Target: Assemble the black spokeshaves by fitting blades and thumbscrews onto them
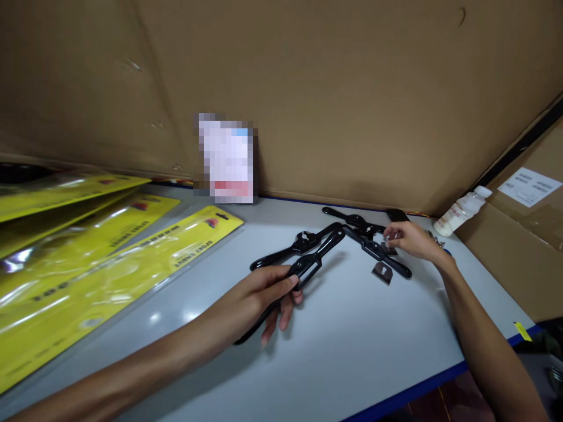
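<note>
My left hand is closed round a black spokeshave body, with the slot in its middle facing up and its far handle pointing away to the right. Behind it lies another black spokeshave with a bright screw. Over to the right, my right hand has thumb and fingers pinched together just above the table; what is between them is too small to make out. Under those fingers sits a dark blade, partly covered. A second slotted blade lies nearer me, beside a spokeshave body.
One more spokeshave lies at the back. Yellow blister packs are stacked on the left. A blurred upright card leans on the cardboard wall. A white bottle stands by small metal parts at the right.
</note>
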`<state>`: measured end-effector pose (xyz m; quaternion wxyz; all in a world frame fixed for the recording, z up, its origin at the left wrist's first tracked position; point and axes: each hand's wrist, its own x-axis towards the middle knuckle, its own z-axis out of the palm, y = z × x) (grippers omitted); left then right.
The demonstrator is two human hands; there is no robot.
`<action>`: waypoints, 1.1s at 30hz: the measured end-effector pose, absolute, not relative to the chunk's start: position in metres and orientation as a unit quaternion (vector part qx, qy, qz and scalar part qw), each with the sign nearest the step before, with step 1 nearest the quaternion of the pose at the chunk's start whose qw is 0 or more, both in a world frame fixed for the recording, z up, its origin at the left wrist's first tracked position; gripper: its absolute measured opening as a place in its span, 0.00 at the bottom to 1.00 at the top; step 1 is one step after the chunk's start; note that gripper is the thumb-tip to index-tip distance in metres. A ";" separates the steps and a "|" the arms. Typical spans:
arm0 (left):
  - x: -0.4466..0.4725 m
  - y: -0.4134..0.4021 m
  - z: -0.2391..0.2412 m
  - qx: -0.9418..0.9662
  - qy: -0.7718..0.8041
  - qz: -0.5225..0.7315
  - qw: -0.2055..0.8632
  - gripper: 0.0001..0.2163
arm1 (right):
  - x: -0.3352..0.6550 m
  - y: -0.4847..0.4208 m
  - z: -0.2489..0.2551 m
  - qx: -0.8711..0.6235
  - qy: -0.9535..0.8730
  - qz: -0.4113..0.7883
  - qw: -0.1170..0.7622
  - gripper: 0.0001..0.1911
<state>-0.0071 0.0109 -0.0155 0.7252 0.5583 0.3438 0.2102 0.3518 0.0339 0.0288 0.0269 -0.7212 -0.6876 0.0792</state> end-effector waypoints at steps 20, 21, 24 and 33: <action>-0.007 0.010 -0.012 0.568 0.337 0.223 0.717 0.17 | 0.362 0.028 0.030 -0.718 -0.644 0.253 0.073 0.18; -0.008 0.010 -0.011 0.567 0.332 0.224 0.720 0.17 | 0.362 0.028 0.030 -0.717 -0.641 0.262 0.079 0.18; -0.008 0.009 -0.010 0.564 0.316 0.224 0.730 0.17 | 0.365 0.028 0.033 -0.715 -0.634 0.279 0.095 0.16; -0.006 0.005 -0.010 0.553 0.373 0.212 0.714 0.22 | 0.329 0.006 0.064 -0.647 -0.647 0.315 0.250 0.21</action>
